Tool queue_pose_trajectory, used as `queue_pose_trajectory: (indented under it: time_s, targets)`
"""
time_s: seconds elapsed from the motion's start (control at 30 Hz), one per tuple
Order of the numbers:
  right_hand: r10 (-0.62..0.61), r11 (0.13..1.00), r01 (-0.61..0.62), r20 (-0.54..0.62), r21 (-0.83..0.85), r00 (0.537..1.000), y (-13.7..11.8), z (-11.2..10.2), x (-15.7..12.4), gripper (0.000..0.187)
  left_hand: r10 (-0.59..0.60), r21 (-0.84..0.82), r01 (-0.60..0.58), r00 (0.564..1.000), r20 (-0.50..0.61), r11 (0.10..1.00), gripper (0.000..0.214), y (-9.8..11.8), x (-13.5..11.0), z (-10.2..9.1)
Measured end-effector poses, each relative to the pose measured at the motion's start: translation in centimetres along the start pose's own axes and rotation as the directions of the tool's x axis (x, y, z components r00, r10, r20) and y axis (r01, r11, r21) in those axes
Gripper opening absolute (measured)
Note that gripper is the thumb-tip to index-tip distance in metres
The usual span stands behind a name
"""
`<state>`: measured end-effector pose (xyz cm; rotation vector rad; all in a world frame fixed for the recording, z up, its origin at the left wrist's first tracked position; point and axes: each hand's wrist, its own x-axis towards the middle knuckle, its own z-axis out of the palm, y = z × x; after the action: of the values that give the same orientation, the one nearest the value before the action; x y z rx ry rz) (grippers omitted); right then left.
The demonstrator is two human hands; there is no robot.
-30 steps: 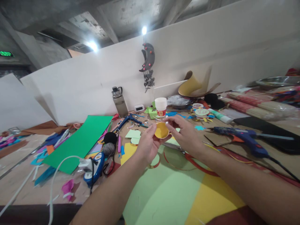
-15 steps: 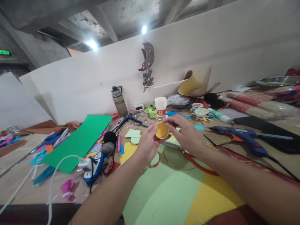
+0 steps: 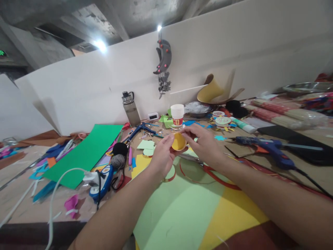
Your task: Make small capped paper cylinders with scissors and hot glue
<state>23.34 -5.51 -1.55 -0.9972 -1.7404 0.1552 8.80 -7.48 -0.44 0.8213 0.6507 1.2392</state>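
Observation:
My left hand (image 3: 163, 151) grips a small shallow round piece (image 3: 179, 141) with a yellow inside and a pale rim, perhaps the cut-off base of a paper cup. The fingers and thumb of my right hand (image 3: 199, 140) are pinched together at its upper right rim; whether anything small is between them is hidden. Below the hands, scissors with red-orange handles (image 3: 221, 178) lie on a light green sheet (image 3: 174, 211). Beyond the hands stands a stack of white paper cups (image 3: 177, 114).
On the right lies a blue glue gun (image 3: 278, 152) with its cord. To the left are a green sheet (image 3: 85, 152), a blue-and-white power strip (image 3: 102, 184) with a white cord, and dark pompoms (image 3: 120, 149). A grey bottle (image 3: 131, 110) stands near the white partition (image 3: 99, 83).
The view has shifted slightly, so the table contents sit a little higher and further left. Both hands keep nearly the same hold on the round piece.

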Motion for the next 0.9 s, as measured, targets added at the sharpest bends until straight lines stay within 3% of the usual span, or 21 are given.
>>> queue_pose_trajectory:
  time_s: [0.67, 0.9]
  targets:
    - [0.027, 0.998, -0.022, 0.077, -0.061, 0.997, -0.23, -0.23, -0.14, 0.015, -0.010, 0.026, 0.010, 1.000, -0.025, 1.000, 0.017, -0.34, 0.20, -0.23]
    - [0.032, 0.996, -0.025, 0.084, -0.081, 0.996, -0.17, -0.05, -0.14, 0.014, -0.081, -0.019, 0.080, 0.995, -0.058, 0.997, 0.023, -0.28, 0.63, -0.48]
